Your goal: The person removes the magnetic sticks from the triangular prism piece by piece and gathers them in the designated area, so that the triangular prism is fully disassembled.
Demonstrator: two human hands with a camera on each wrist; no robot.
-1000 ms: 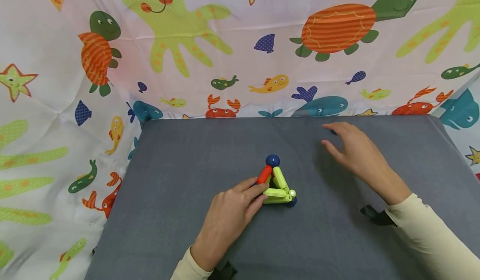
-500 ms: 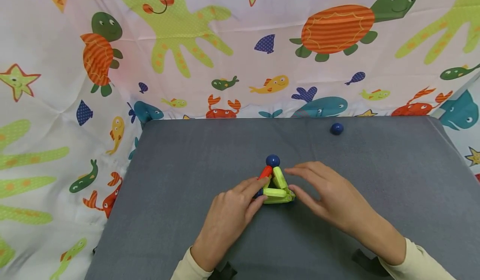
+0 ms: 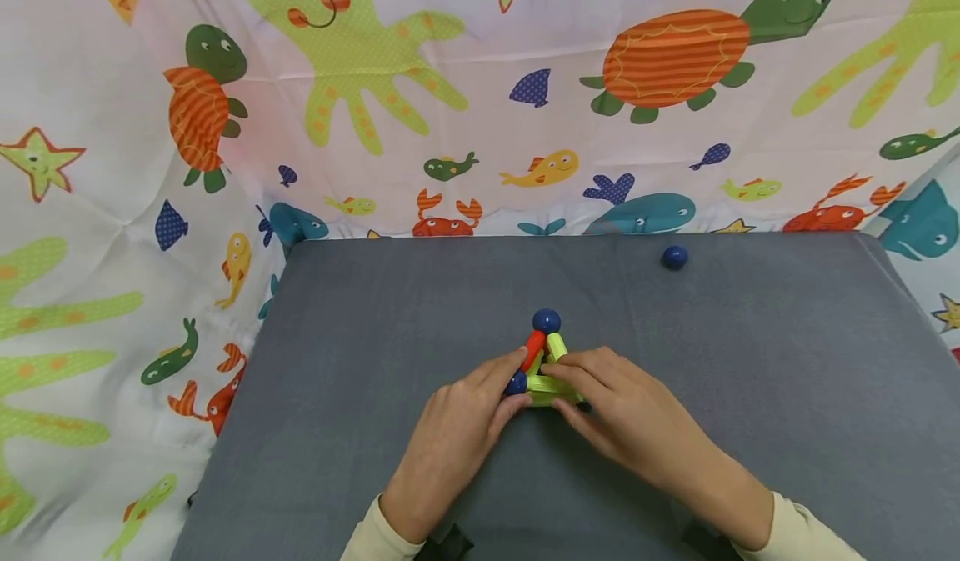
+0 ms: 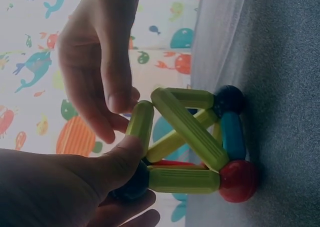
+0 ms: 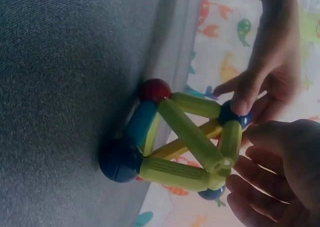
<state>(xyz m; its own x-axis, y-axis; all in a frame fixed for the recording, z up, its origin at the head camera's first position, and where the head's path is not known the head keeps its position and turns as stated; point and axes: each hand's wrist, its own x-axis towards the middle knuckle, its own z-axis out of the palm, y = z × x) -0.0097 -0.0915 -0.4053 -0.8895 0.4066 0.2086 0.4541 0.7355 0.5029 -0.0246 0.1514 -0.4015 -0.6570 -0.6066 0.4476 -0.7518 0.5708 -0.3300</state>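
Note:
A small frame of magnetic rods and balls (image 3: 547, 384) stands on the table, built mostly of lime rods. My left hand (image 3: 453, 436) pinches a blue ball (image 3: 516, 383) at its upper left corner. My right hand (image 3: 637, 415) is at the opposite corner, fingers bent loosely beside the rod ends (image 5: 222, 164); in the right wrist view no ball caps these ends, and firm contact cannot be made out. Low on the frame are a red ball (image 4: 239, 181), a teal rod (image 4: 233, 135) and a dark blue ball (image 5: 119, 160). A red rod (image 3: 533, 350) leads to the far blue ball (image 3: 547, 321).
One loose blue ball (image 3: 674, 257) lies near the back edge of the grey table (image 3: 390, 311). Behind and to the left hangs a cloth (image 3: 465, 111) printed with sea animals.
My right hand has come from the loose blue ball at the back right, leftward and nearer, to the frame's right corner. My left hand keeps its place; its ball shows more plainly.

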